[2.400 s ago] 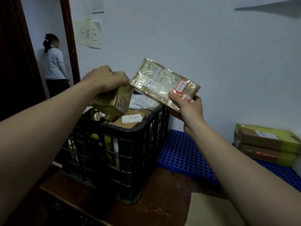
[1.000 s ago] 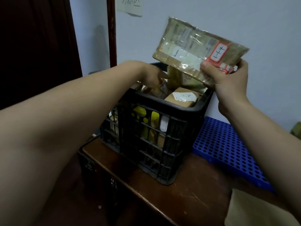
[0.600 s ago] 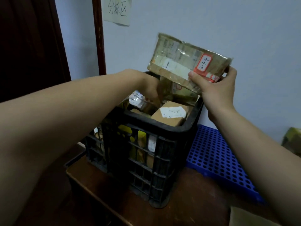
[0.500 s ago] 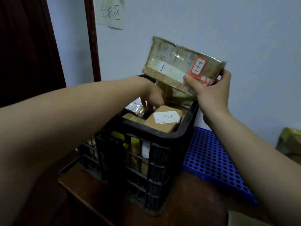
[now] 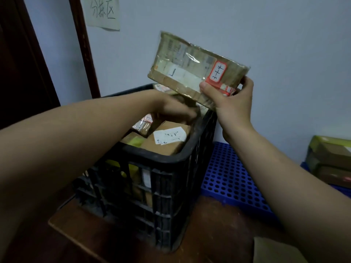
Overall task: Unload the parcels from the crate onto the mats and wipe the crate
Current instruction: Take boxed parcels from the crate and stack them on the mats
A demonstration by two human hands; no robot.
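**One parcel above the crate, many more inside it**

The black plastic crate [image 5: 167, 186] stands on a dark brown wooden table [image 5: 209, 234], close to a pale blue-grey wall [image 5: 266, 35]. It is filled up to the rim with parcels. On top lies a brown box [image 5: 167, 139] with a white label.

The right hand [image 5: 233, 103] is raised above the far corner of the crate. Its fingers and thumb are curled round the lower edge of a flat parcel [image 5: 190, 67] wrapped in clear tape, with a red-bordered sticker [image 5: 218, 72] on it. This parcel is tilted and is clear of the crate.

The left hand [image 5: 174, 109] reaches down inside the crate, with bent fingers among the top parcels. It is blurred, so I cannot tell whether it grips anything.

To the right of the crate, along the wall, lies a blue mat [image 5: 233, 179] full of round holes. The part just beside the crate is bare. Farther right, at the frame edge, stacked parcels with yellow-green tape [image 5: 330, 160] rest on it.

On the left is a dark doorway [image 5: 22, 63] with a brown frame [image 5: 83, 48]. A paper sign [image 5: 102, 12] with handwritten characters hangs on the wall next to the frame. At the lower right corner a beige flat piece [image 5: 275, 251] lies on the table – cloth or cardboard, I cannot say.
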